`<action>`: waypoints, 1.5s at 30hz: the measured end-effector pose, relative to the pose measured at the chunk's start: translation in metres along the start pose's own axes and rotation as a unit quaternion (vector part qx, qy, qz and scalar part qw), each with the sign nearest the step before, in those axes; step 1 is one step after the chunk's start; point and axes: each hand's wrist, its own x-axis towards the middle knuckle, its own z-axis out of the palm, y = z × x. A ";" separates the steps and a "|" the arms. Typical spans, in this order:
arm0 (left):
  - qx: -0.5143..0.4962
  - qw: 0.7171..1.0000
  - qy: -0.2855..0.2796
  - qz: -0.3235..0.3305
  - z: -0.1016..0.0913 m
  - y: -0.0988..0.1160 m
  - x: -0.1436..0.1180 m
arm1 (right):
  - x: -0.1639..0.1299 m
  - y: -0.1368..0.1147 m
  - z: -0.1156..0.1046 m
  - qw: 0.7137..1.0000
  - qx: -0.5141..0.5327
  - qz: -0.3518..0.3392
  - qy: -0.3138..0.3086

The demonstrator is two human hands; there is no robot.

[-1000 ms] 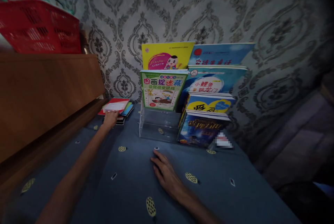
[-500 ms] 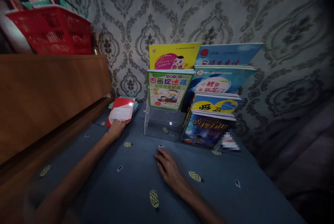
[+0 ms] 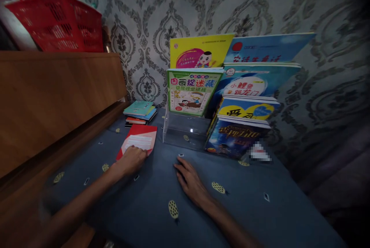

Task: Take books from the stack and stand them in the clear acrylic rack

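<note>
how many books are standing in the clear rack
6 show: yellow book and blue book at the back, green book and teal book in front of them, then yellow-and-blue book and dark book lowest. More may be hidden behind.

red booklet [image 3: 139, 143], white label panel | blue tablecloth [image 3: 150, 198], yellow dotted ovals | grey wallpaper [image 3: 162, 17], dark damask motifs | red slotted basket [image 3: 58, 22] | brown wooden headboard [image 3: 58, 94] | clear stand [image 3: 185, 132] | green book [image 3: 192, 92], yellow book [image 3: 199, 49] | teal-topped stack [image 3: 140, 111]
</note>
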 end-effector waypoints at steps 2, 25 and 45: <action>-0.048 0.998 -0.006 0.047 -0.009 0.008 -0.010 | 0.000 -0.001 0.000 1.000 0.000 0.006 0.001; -0.134 0.982 0.112 -0.066 0.073 -0.039 0.011 | 0.010 -0.015 -0.013 0.998 0.045 0.028 -0.035; -0.259 0.941 0.192 0.104 0.069 0.068 0.021 | 0.008 -0.028 -0.021 0.999 -0.016 -0.046 -0.024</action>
